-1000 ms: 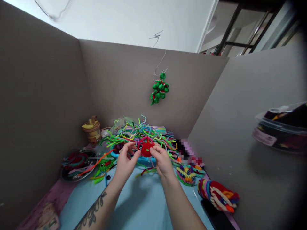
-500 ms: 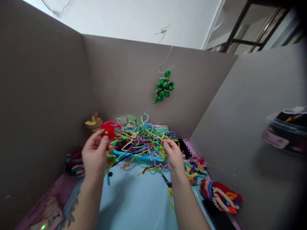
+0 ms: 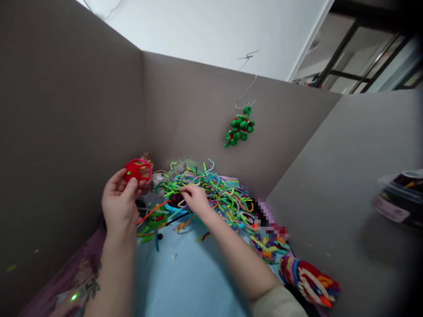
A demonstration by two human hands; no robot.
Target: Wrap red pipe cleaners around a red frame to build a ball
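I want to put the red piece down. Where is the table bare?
The near part of the light blue mat is bare, bordered by the pipe cleaner pile behind and the woven pieces at right. Both are crowded.

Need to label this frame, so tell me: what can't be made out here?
Head view: whether the right hand grips a strand; its fingertips sink into the pipe-cleaner pile.
The brownish thing behind the red woven piece in the left hand: mostly covered by it.
The patch right of the pile: pixelated.
The plastic container at right: blurred, cut by the frame edge.
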